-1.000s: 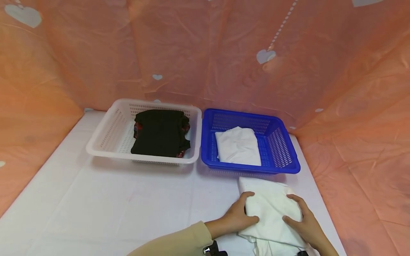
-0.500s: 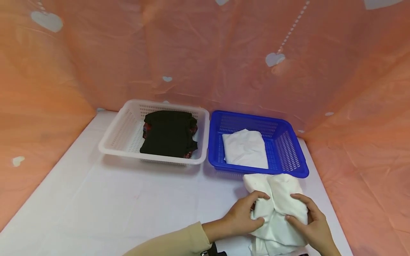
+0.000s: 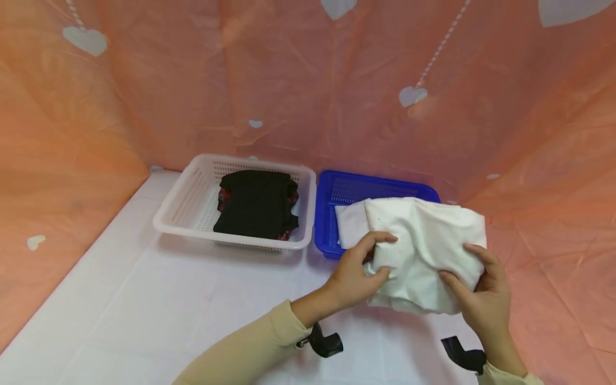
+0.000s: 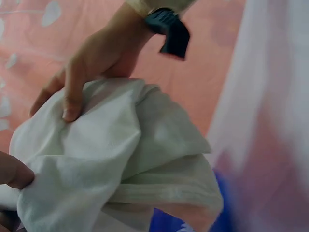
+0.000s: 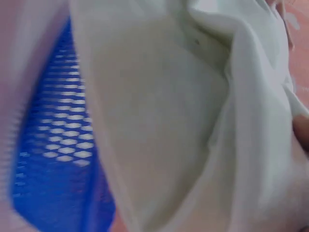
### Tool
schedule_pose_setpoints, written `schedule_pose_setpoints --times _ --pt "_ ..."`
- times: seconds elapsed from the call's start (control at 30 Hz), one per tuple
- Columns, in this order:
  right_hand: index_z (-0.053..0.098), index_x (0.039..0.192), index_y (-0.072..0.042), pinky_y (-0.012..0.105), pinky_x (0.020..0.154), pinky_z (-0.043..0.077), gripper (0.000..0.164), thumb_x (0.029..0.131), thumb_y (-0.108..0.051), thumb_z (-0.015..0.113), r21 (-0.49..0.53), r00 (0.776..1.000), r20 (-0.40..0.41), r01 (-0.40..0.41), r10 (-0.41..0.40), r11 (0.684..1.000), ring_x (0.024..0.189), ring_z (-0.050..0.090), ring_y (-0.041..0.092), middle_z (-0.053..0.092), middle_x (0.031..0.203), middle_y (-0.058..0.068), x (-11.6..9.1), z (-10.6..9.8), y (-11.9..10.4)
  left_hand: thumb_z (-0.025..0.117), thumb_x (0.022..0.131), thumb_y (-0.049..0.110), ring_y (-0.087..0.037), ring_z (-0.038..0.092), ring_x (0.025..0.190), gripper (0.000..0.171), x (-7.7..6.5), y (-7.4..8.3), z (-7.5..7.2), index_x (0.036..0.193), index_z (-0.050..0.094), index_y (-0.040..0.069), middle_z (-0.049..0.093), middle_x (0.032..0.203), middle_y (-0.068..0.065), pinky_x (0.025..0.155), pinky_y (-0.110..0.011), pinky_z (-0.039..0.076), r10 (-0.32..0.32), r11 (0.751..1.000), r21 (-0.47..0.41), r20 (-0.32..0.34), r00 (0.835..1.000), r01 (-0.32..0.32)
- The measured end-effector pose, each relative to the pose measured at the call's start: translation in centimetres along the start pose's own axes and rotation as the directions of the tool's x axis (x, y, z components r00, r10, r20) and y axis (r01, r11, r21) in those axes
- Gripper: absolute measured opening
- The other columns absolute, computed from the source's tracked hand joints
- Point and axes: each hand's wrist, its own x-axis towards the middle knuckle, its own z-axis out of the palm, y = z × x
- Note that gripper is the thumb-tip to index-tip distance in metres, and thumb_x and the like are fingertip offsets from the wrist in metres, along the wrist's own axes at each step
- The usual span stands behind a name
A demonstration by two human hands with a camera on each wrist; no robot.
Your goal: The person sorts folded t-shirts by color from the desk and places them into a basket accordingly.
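Note:
A folded white garment (image 3: 418,251) is held up in front of the blue basket, overlapping its right part in the head view. My left hand (image 3: 358,272) grips its left side, thumb and index finger on top. The right hand (image 3: 486,294) pinches the right edge in the same way. In the left wrist view the folded layers of the white garment (image 4: 111,159) sag between both hands. Below the cloth, the right wrist view shows the mesh wall of the blue basket (image 5: 63,140). Inside that basket lies another folded white cloth (image 3: 350,222), partly covered by the held one.
Left of the blue basket stands a white basket (image 3: 166,227) holding a folded black garment (image 3: 255,206) on top of a patterned red one. Both stand at the back of a white-covered table (image 3: 192,305). An orange curtain (image 3: 289,80) with hearts hangs behind and at both sides.
Both hands have lifted the white garment off the table and carried it forward, up to the blue basket. The head view has shifted slightly.

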Motion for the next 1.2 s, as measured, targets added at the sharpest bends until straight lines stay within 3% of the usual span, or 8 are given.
schedule_pose_setpoints --times 0.17,0.33,0.43,0.53,0.7,0.93,1.07,1.2 --pt "0.050 0.124 0.013 0.020 0.081 0.047 0.065 0.063 0.034 0.059 0.021 0.993 -0.040 0.110 -0.109 0.994 0.097 0.058 0.016 0.061 0.112 0.007 4.4 2.2 0.5 0.060 0.081 -0.006 -0.007 0.058 0.095 0.053 4.6 1.0 -2.4 0.130 0.052 0.013 0.062 0.126 -0.006 0.079 -0.017 0.048 0.051 0.999 -0.006 -0.049 0.998 -0.051" --pt "0.048 0.125 0.009 0.016 0.079 0.047 0.060 0.069 0.022 0.066 -0.197 0.990 0.011 0.139 -0.139 0.970 0.097 0.058 0.012 0.058 0.116 -0.002 8.6 3.5 3.3 0.057 0.082 -0.007 -0.010 0.052 0.090 0.053 8.7 -1.1 -4.0 0.132 0.050 0.012 0.057 0.133 -0.006 0.072 -0.017 0.042 0.060 0.998 0.021 -0.110 0.992 -0.058" --pt "0.051 0.128 0.003 0.012 0.075 0.044 0.058 0.074 0.017 0.069 -0.332 0.995 0.070 0.085 -0.065 0.939 0.094 0.055 0.005 0.055 0.118 -0.005 9.8 3.3 6.7 0.056 0.082 -0.008 -0.013 0.049 0.088 0.054 9.8 -4.1 -4.0 0.131 0.050 0.012 0.056 0.133 -0.008 0.072 -0.020 0.039 -0.028 0.999 0.031 -0.148 0.989 0.033" --pt "0.052 0.131 -0.002 0.011 0.073 0.039 0.058 0.078 0.010 0.071 -0.450 0.988 0.122 -0.026 0.090 0.893 0.090 0.049 0.001 0.053 0.121 -0.001 9.7 2.8 10.2 0.058 0.082 -0.006 -0.017 0.052 0.093 0.058 9.5 -7.0 -3.6 0.134 0.047 0.016 0.057 0.129 -0.012 0.074 -0.023 0.041 -0.212 0.968 0.104 -0.149 0.966 0.229" --pt "0.048 0.136 -0.007 0.021 0.084 0.040 0.057 0.084 -0.001 0.070 -0.614 0.916 0.223 -0.132 0.332 0.778 0.102 0.050 0.013 0.050 0.134 0.015 8.3 2.0 12.5 0.065 0.083 0.001 -0.023 0.053 0.098 0.066 8.2 -9.5 -3.1 0.141 0.039 0.016 0.054 0.136 -0.014 0.078 -0.029 0.045 -0.481 0.824 0.309 -0.062 0.874 0.475" --pt "0.033 0.147 -0.008 0.059 0.104 0.030 0.065 0.090 -0.011 0.064 -0.725 0.763 0.259 -0.251 0.592 0.641 0.130 0.037 0.044 0.034 0.147 0.030 8.5 1.6 12.4 0.066 0.080 0.000 -0.024 0.053 0.101 0.069 7.7 -9.2 -3.1 0.142 0.039 0.013 0.056 0.135 -0.014 0.085 -0.033 0.047 -0.580 0.741 0.376 -0.058 0.812 0.556" --pt "0.027 0.149 -0.006 0.062 0.107 0.027 0.069 0.090 -0.010 0.060 -0.774 0.724 0.253 -0.247 0.642 0.583 0.135 0.030 0.049 0.027 0.150 0.033 8.8 1.5 12.5 0.067 0.080 0.005 -0.027 0.055 0.115 0.066 7.7 -9.0 -2.8 0.141 0.042 0.010 0.055 0.134 -0.018 0.097 -0.036 0.046 -0.539 0.748 0.391 -0.114 0.835 0.536" --pt "0.031 0.146 -0.002 0.062 0.108 0.025 0.068 0.086 -0.015 0.061 -0.820 0.803 0.228 -0.147 0.551 0.553 0.133 0.030 0.051 0.032 0.145 0.035 8.7 1.7 12.6 0.068 0.083 0.015 -0.031 0.052 0.122 0.058 7.3 -8.7 -2.9 0.137 0.047 0.011 0.050 0.134 -0.017 0.102 -0.039 0.044 -0.412 0.802 0.383 -0.203 0.888 0.459"
